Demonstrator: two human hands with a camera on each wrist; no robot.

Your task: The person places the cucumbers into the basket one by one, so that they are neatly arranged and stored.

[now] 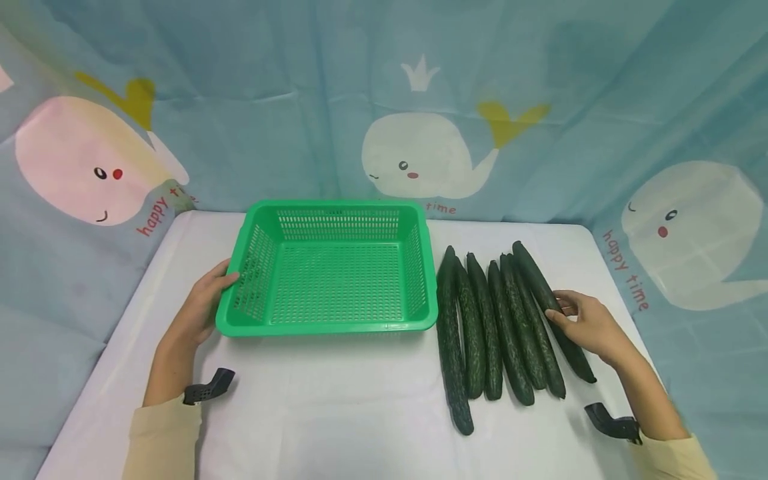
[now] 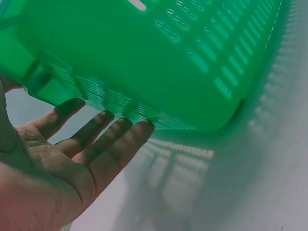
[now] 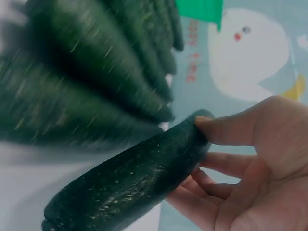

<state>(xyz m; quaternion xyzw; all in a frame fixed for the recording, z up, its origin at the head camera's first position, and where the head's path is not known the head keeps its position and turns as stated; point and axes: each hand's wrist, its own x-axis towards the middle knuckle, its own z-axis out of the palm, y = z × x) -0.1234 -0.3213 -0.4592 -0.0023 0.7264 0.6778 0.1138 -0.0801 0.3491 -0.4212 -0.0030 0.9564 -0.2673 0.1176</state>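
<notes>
A green plastic basket (image 1: 327, 327) with slotted walls and nothing inside stands left of the middle of a white-covered table. My left hand (image 1: 201, 303) holds its left side, thumb over the rim. In the left wrist view, the fingertips (image 2: 144, 127) lie against the outside of the basket wall. My right hand (image 1: 591, 323) grips the rightmost cucumber (image 1: 534, 267), long and dark green. Thumb and fingers pinch it from opposite sides in the right wrist view, where this cucumber (image 3: 130, 178) lies at an angle beside the others.
Several more cucumbers (image 1: 474, 333) lie side by side between the basket and my right hand. One at the left reaches nearest to me. A blue curtain (image 1: 288, 133) with whale prints hangs behind and beside the white tablecloth (image 1: 348, 413).
</notes>
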